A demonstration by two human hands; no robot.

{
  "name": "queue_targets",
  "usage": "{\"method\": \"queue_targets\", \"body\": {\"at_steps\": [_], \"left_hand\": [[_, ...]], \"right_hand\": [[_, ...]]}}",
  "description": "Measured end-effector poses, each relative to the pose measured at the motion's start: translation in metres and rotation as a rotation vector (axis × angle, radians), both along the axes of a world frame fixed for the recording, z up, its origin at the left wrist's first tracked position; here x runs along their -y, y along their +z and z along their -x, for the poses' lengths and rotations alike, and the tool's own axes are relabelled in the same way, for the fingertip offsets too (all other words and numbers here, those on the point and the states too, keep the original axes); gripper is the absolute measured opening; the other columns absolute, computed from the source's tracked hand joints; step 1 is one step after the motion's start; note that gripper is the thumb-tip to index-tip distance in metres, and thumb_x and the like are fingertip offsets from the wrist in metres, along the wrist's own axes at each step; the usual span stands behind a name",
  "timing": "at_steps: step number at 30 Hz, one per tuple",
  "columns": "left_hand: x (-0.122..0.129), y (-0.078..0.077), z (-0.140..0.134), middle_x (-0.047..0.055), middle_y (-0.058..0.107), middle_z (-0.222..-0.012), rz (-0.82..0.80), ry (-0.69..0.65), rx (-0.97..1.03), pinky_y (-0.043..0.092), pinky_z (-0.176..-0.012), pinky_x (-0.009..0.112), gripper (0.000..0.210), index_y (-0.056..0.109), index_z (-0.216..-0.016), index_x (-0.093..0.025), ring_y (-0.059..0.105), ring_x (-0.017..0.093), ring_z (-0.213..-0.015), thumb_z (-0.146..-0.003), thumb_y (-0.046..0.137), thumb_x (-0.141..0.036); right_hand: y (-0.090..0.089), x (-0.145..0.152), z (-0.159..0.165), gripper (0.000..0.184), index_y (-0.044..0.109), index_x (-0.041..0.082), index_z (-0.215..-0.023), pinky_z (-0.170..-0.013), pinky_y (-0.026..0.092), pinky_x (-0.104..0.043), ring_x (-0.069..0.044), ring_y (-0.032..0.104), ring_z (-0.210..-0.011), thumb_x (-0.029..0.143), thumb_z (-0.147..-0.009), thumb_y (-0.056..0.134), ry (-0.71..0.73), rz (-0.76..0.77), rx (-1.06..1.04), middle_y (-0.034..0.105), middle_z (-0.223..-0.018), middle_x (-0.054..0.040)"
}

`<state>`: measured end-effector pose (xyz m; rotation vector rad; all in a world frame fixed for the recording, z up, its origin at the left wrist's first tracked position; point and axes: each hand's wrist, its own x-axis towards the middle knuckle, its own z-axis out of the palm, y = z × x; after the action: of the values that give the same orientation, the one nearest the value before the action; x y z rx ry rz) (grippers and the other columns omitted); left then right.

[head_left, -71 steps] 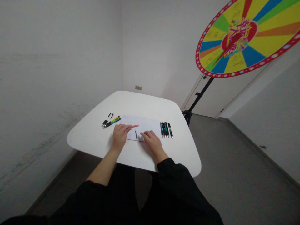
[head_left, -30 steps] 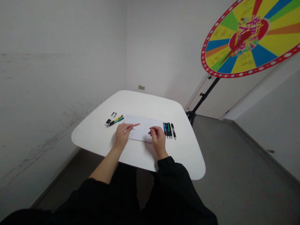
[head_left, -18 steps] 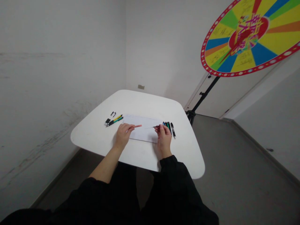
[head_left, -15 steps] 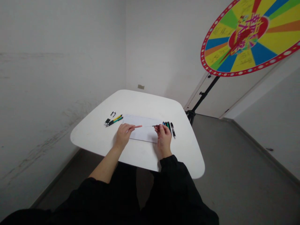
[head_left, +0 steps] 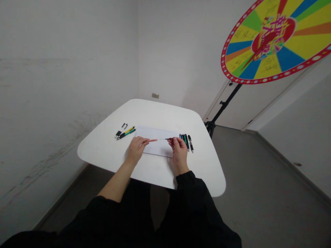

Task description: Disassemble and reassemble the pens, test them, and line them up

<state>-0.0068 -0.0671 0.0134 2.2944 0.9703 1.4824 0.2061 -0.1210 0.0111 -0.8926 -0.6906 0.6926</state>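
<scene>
My left hand (head_left: 136, 148) is closed on a pink pen barrel (head_left: 153, 140), whose free end points right. My right hand (head_left: 179, 151) pinches a thin pen refill (head_left: 168, 138) with a dark section by the fingers. A pale thin part of it seems to reach left toward the barrel's end; whether it enters cannot be made out. Both hands are just above white paper (head_left: 157, 148) on the white table (head_left: 155, 172). Right of my right hand lies a row of several pens (head_left: 190, 143).
Left of the paper lie a yellow pen (head_left: 130, 130), a teal pen (head_left: 127, 134) and small black-and-clear pen parts (head_left: 121, 129). A colourful prize wheel (head_left: 274, 41) on a black stand (head_left: 222, 110) is beyond the table's right side. Walls are close at left and back.
My right hand has shifted slightly left, bringing the refill closer to the pink barrel. My left hand has hardly moved.
</scene>
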Motion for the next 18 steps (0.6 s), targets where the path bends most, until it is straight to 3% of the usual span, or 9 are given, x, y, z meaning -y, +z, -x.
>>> {"method": "queue_targets", "body": {"at_steps": [7, 10, 15, 18], "left_hand": [[-0.0003, 0.0000, -0.0003, 0.004, 0.076, -0.095, 0.000, -0.030, -0.040, 0.051, -0.087, 0.042, 0.015, 0.076, -0.104, -0.025, 0.065, 0.023, -0.092, -0.101, 0.062, -0.029], [-0.0004, 0.0001, -0.0002, 0.005, 0.075, -0.095, -0.005, -0.026, -0.030, 0.050, -0.087, 0.041, 0.015, 0.076, -0.104, -0.025, 0.065, 0.023, -0.092, -0.100, 0.063, -0.029], [-0.0008, -0.0002, 0.0002, 0.005, 0.075, -0.095, -0.020, -0.033, -0.037, 0.050, -0.086, 0.040, 0.015, 0.076, -0.105, -0.024, 0.064, 0.023, -0.092, -0.100, 0.063, -0.029], [-0.0009, -0.0009, -0.0003, 0.004, 0.075, -0.095, -0.015, -0.029, -0.051, 0.049, -0.087, 0.040, 0.015, 0.076, -0.104, -0.024, 0.064, 0.023, -0.092, -0.101, 0.063, -0.029]], "right_hand": [[0.0019, 0.0064, 0.0094, 0.030, 0.077, 0.020, -0.099, -0.083, 0.062, -0.036, -0.020, 0.073, -0.094, 0.042, -0.078, 0.082, 0.201, 0.097, 0.226, 0.077, -0.107, -0.0079], [0.0018, 0.0061, 0.0096, 0.040, 0.076, 0.022, -0.110, -0.081, 0.061, -0.035, -0.019, 0.071, -0.094, 0.035, -0.073, 0.085, 0.239, 0.102, 0.247, 0.077, -0.109, -0.0067], [0.0025, 0.0056, 0.0058, 0.033, 0.076, 0.021, -0.101, -0.077, 0.058, -0.034, -0.017, 0.068, -0.078, 0.040, -0.076, 0.083, 0.128, 0.103, 0.187, 0.075, -0.088, -0.0027], [0.0052, 0.0076, 0.0067, 0.028, 0.077, 0.020, -0.091, -0.075, 0.056, -0.034, -0.017, 0.066, -0.073, 0.043, -0.076, 0.082, 0.138, 0.130, 0.224, 0.073, -0.077, -0.0018]]}}
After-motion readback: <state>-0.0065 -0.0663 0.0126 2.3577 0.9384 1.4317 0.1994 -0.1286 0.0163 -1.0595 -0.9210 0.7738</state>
